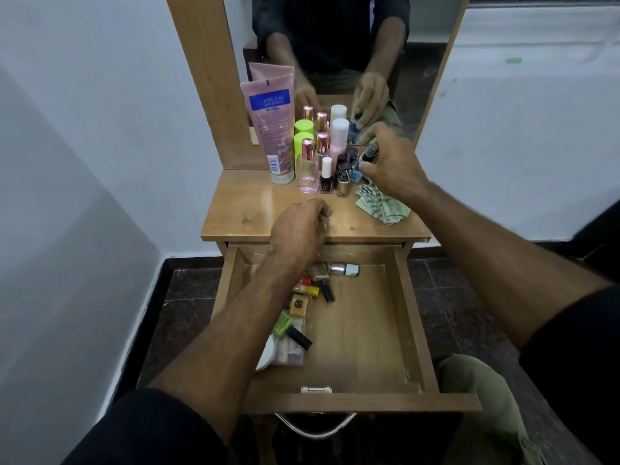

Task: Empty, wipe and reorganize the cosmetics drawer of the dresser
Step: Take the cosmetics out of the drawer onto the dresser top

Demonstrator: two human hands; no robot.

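The wooden drawer [409,317] of the dresser is pulled out; several small cosmetics [302,303] lie along its left side, among them a silver bottle [344,269]. On the dresser top [241,216] stand a pink tube [273,129], perfume bottles [307,166] and nail polishes [343,177]. My right hand [391,162] is at the right end of that group, fingers closed on a small blue bottle [357,172]. My left hand [300,226] hovers over the top's front edge with fingers curled; whether it holds anything is hidden.
A green checked cloth [382,206] lies crumpled on the dresser top under my right wrist. A mirror [419,62] in a wooden frame rises behind the bottles. White walls flank the dresser; the floor is dark tile. A metal handle [315,427] hangs below the drawer front.
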